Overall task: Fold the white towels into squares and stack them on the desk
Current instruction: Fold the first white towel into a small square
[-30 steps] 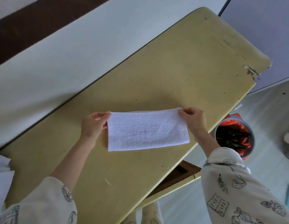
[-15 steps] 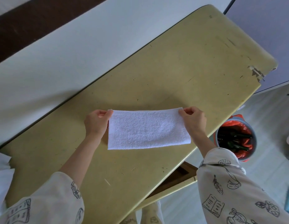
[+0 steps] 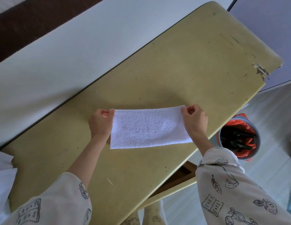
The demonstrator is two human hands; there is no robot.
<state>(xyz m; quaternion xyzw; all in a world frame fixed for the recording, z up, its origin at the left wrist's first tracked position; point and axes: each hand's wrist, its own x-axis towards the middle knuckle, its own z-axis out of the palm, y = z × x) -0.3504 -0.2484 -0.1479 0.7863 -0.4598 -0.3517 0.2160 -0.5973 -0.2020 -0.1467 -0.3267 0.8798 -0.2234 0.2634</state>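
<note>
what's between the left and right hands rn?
Head view: only the white towel, a long strip pinched at its top corners by the left hand and right hand, held over the yellow desk.

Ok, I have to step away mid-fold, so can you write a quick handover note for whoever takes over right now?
Left hand: pinches the white towel at its upper left corner.
Right hand: pinches its upper right corner.
Towel: held stretched as a long strip over the yellow desk; whether its lower edge touches the top is unclear.
Done: it looks already folded to a strip.
Left: fold it to a square and set it on the desk. No stack is in view there. White cloth at the left edge may be more towels.
</note>
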